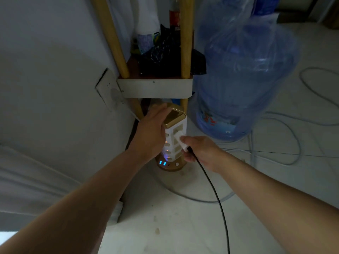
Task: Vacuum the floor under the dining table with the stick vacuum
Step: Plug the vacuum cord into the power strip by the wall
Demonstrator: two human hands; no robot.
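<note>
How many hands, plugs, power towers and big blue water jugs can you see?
Hands: 2 (left hand, right hand)
White plug: 1
Power tower: 1
Big blue water jug: 1
Total: 5

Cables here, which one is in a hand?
The black cable, ending at the white plug the right hand holds; the pale cables lie loose.
</note>
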